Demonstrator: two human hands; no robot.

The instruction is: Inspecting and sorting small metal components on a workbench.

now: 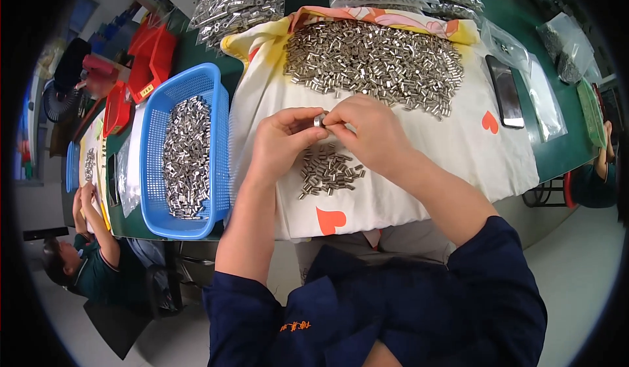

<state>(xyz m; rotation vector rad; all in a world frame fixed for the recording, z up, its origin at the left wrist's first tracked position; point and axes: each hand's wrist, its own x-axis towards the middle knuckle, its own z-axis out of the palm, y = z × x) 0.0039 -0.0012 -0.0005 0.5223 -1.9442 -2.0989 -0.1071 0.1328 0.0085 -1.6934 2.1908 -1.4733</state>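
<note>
Both hands meet over the middle of the white cloth point(406, 190) with its orange hearts, spread on the green table point(557, 151). The left hand point(282, 141) and the right hand point(367, 131) have their fingertips pinched together on one small metal tube point(319, 120), held between them just above the cloth; both grips are closed on it. Right below the hands lies a small heap of tubes point(329, 172). Farther up the cloth sits a much bigger pile of tubes point(373, 62), well apart from the small heap. To the left, just beside the cloth, a blue plastic basket point(219, 98) holds more of the same tubes. Clear bags point(239, 3) full of them lie at the far edge. A dark phone point(505, 92) rests at the cloth's right side. Another person point(92, 262) sits at the left end of the table.
</note>
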